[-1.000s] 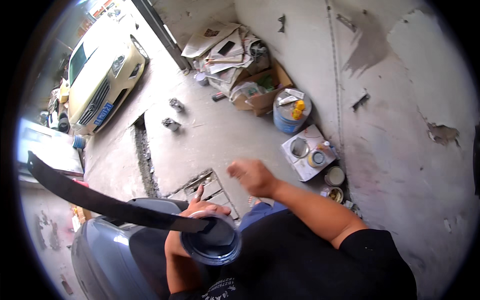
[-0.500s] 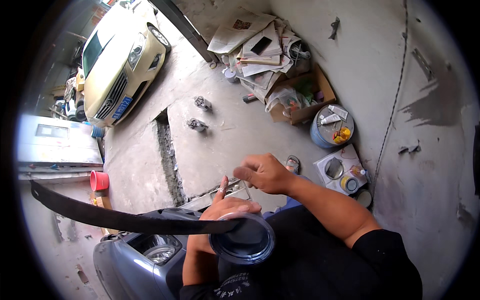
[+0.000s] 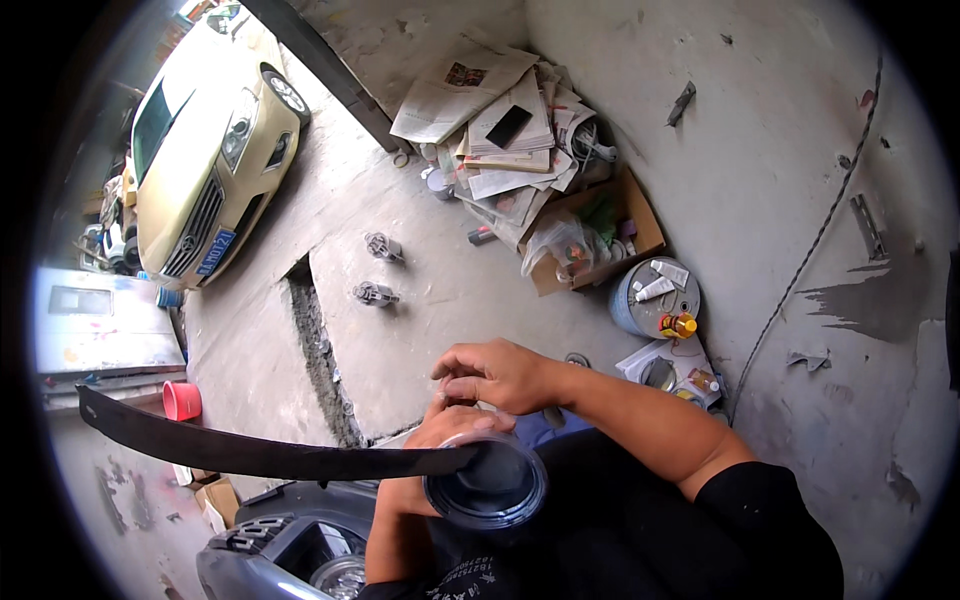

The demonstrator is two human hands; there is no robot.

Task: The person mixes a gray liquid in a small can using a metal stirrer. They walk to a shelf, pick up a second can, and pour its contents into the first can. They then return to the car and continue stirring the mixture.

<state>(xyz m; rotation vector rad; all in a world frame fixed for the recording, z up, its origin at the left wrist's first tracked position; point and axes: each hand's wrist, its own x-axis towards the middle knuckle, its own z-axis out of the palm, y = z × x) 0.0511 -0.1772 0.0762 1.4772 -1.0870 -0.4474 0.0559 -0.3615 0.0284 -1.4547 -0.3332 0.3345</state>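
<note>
The right hand (image 3: 495,375) has its fingers curled together, their tips pressed down at the top of the left hand (image 3: 440,428). The left hand's fingers wrap the far side of a clear plastic roll (image 3: 487,487), seen end-on as a dark-centred ring held close below the chest. Whether the right fingertips pinch anything cannot be told. A long, dark curved strip (image 3: 250,455) runs from the roll's left edge out toward the left rim of the view.

Below the hands lies a grey car front (image 3: 280,550). Farther out, an open cardboard box (image 3: 590,240) holds bags and small bottles. A round blue-grey tub (image 3: 655,297) carries tubes and a yellow bottle on its lid. Beside the tub, a white box (image 3: 665,370) holds round tins. A red bucket (image 3: 182,400) stands at left; its contents are not visible.

Compared with half a second ago, the right hand sits lower, closer upon the left hand, and the view has shifted so the paper pile (image 3: 505,120) and beige car (image 3: 205,140) appear lower.
</note>
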